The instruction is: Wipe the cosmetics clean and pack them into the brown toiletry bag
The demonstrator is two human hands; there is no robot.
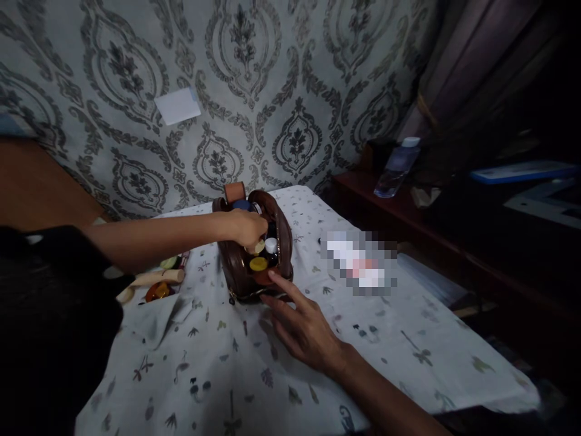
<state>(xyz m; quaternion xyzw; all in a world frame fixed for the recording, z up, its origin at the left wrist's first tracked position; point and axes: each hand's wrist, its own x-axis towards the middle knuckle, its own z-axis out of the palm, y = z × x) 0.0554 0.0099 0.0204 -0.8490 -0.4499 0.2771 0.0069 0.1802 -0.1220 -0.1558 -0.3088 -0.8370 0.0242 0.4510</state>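
A brown leather zip bag (233,275) stands with its top unzipped on the cloth-covered table. Reaching into it from the left, my left hand (250,229) is closed, with the fingertips down among the contents; what they grip is hidden. Around that hand in the bag are a yellow lid (258,264), a white-capped bottle (271,245), a pale gold lid (256,247) and a dark blue item (241,205). My right hand (306,330) has its fingers stretched and apart, one fingertip touching the bag's near rim and the others lower, close to its front.
On the left of the table (272,387) lie a wooden roller-like piece (166,277), an amber item (158,292) and a grey cloth (152,318). A blurred-out white item (358,260) is at right. A clear bottle (397,169) stands on a dark red ledge; patterned wall behind.
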